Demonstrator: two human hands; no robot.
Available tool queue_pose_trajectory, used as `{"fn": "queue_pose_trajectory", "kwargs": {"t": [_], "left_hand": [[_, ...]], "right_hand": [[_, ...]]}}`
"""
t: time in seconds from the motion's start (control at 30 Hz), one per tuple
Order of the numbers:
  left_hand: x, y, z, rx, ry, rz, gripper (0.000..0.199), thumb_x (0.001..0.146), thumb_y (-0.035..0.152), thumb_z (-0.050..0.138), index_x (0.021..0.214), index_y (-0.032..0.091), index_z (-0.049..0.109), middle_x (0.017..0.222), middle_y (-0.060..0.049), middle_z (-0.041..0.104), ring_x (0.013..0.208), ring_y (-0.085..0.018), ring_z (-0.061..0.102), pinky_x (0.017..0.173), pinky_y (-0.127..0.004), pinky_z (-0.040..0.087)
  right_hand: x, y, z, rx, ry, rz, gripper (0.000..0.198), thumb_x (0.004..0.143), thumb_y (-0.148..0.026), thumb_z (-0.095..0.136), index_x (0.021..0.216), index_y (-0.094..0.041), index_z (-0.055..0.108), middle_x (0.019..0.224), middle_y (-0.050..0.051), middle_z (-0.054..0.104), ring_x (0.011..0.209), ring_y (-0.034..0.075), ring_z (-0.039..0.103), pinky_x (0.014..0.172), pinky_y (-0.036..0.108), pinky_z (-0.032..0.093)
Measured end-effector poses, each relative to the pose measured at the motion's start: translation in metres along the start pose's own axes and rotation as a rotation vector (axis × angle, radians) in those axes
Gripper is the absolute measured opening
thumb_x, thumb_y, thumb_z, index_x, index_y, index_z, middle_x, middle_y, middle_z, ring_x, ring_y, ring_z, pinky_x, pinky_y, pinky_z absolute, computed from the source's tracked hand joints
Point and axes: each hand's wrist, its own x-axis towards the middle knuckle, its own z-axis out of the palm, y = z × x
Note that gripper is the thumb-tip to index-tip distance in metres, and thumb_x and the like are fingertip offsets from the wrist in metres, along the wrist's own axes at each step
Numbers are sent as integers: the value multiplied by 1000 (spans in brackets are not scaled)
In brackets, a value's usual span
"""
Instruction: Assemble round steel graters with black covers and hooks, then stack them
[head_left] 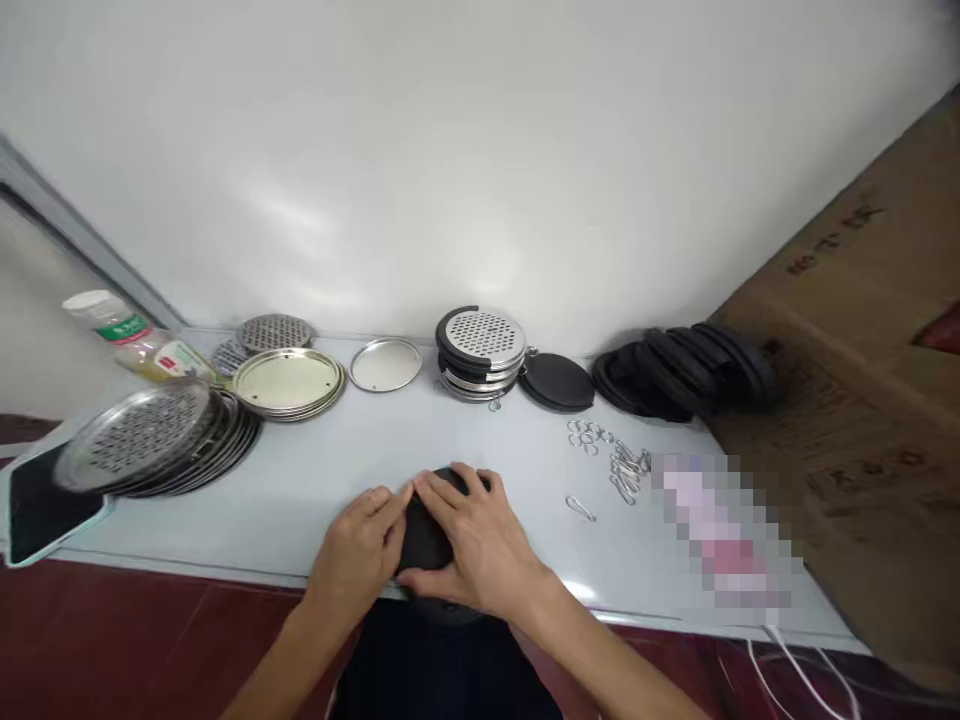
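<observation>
A round black disc lies at the table's front edge between my hands; a further dark part of it or under it shows below. My left hand grips its left side, fingers bent and thumb against the edge. My right hand clasps it from the right, fingers over the far rim and thumb across the near side. The fingertips of both hands meet at the far left rim. Right of my hands, a single metal clip lies by itself, near a pile of similar clips and several small metal rings.
Perforated metal discs are stacked left, by a phone-like slab and a tipped bottle. Pale metal plates, a lone plate, perforated discs with black rims, a black disc and black rings line the wall. A carton stands right.
</observation>
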Motion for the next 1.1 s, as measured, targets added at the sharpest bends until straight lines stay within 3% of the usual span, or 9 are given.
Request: {"fn": "queue_pose_trajectory", "kwargs": {"t": [0.33, 0.63, 0.87, 1.1], "left_hand": [[1, 5, 5, -19, 68, -12, 31, 94, 13, 44, 116, 14, 66, 77, -5, 62, 71, -17, 61, 67, -28, 56], [2, 3, 13, -113, 180, -48, 24, 91, 12, 50, 105, 15, 69, 77, -3, 61, 65, -12, 60, 63, -21, 53], [-3, 1, 9, -158, 181, -35, 22, 90, 11, 51, 101, 12, 70, 69, -1, 58, 59, -11, 56, 58, -20, 51], [-6, 4, 10, -207, 214, -166, 23, 88, 13, 55, 103, 14, 72, 65, 3, 53, 54, -9, 53, 59, -19, 50]], "right_hand": [[2, -2, 8, -24, 63, 1, 77, 75, -72, 60, 129, -18, 53, 118, 10, 68, 112, 33, 52, 90, 46, 36], [3, -1, 8, -51, 47, -14, 80, 74, -74, 60, 129, -17, 54, 123, 9, 66, 114, 33, 51, 91, 47, 35], [4, -1, 9, -47, 25, -35, 72, 76, -72, 59, 126, -20, 57, 129, 9, 65, 116, 33, 50, 92, 47, 35], [1, -2, 8, 40, 53, 3, 86, 66, -67, 72, 136, -21, 51, 133, 9, 62, 123, 34, 47, 100, 48, 33]]}}
